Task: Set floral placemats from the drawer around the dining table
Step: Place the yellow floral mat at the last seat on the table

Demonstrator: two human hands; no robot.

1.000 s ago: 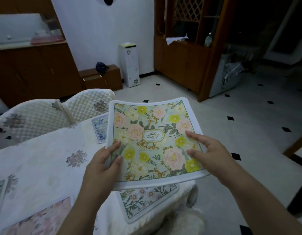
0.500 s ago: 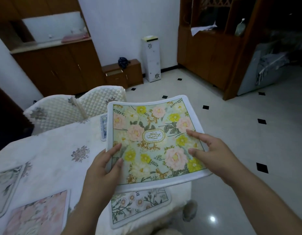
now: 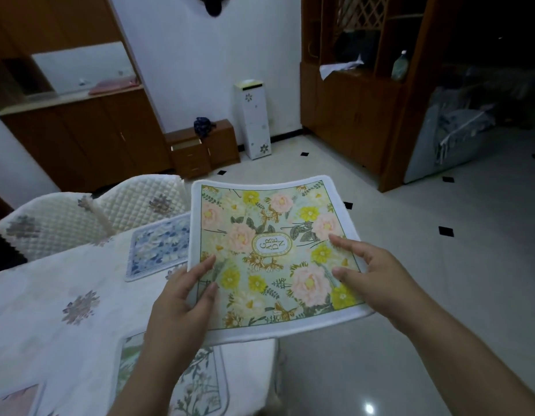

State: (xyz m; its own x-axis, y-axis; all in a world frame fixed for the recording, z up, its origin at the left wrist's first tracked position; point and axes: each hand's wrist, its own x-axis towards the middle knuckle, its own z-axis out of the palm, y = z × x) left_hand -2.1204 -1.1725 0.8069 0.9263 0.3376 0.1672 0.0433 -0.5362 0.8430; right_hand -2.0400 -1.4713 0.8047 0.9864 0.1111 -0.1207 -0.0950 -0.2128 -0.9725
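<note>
I hold a green floral placemat (image 3: 269,247) with a white border and a "GARDEN" label level in the air, over the right end of the dining table (image 3: 59,298). My left hand (image 3: 182,298) grips its left edge, thumb on top. On the mat's right side my right hand (image 3: 371,274) pinches the edge, fingers lying on the print. A blue floral placemat (image 3: 158,247) lies on the table at the far side. Under my left forearm a green-and-white placemat (image 3: 200,382) lies at the near edge. A pink placemat (image 3: 14,400) shows at the bottom left corner.
Two chairs with quilted covers (image 3: 89,211) stand at the table's far side. A low wooden drawer unit (image 3: 200,151) with one drawer pulled out stands by the wall, next to a white floral bin (image 3: 254,118). Wooden cabinets (image 3: 350,112) line the room; tiled floor to the right.
The view has swung left and the scene has shifted right in the frame. More of the blue placemat shows. Both hands keep the same hold on the green placemat.
</note>
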